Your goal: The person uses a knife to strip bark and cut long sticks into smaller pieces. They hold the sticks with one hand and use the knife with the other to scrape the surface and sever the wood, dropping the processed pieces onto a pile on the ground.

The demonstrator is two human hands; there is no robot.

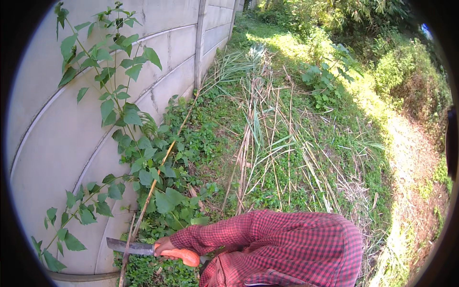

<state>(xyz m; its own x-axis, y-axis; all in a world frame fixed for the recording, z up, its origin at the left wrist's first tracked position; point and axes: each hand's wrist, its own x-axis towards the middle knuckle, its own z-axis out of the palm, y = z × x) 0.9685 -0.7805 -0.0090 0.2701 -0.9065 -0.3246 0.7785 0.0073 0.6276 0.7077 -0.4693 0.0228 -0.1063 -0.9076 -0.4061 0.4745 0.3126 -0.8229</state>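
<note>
My right arm, in a red and dark checked sleeve (pixel 287 239), reaches across to the left. My right hand (pixel 165 245) is closed around the front of a machete's orange handle (pixel 188 257), close to where the blade begins. The machete's broad dark blade (pixel 118 245) points left toward the wall. It crosses a long thin dry cane (pixel 152 191) that slants up along the wall; whether the two touch I cannot tell. Part of another checked sleeve shows below my right arm, but my left hand is out of sight.
A grey concrete panel wall (pixel 57 158) runs along the left. Beside it grows a tall leafy plant (pixel 129 115). Cut dry stalks (pixel 248 143) lie on the low green growth ahead. A leafy shrub (pixel 327 79) stands farther off, with a sunlit dirt strip (pixel 411 158) at right.
</note>
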